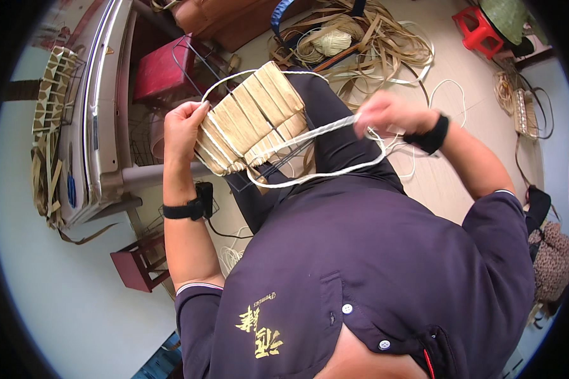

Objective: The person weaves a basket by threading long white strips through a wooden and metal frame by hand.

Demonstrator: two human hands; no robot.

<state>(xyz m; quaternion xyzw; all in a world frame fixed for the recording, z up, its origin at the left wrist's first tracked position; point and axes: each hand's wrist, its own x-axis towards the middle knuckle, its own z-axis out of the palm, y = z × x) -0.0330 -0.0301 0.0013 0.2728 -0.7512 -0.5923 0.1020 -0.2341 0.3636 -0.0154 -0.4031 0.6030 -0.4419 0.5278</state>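
A partly woven basket (259, 104) of flat tan strips on a dark wire frame rests over my lap, tilted. My left hand (184, 129) is closed on its left edge, thumb on top, where white cord also runs. My right hand (392, 117), blurred by motion, is closed on the white cord (325, 129) and holds it taut out to the right of the basket. From the basket's near edge, wrapped in cord, a slack loop of the same cord curves across my lap. Another length arcs over the basket's far side.
On the floor ahead lies a heap of tan strips (385, 47) with a ball of pale cord (332, 43). Red stool (477, 31) stands far right. At left are a dark red box (164, 69), a metal-edged table (95, 114) and a small maroon stool (139, 262).
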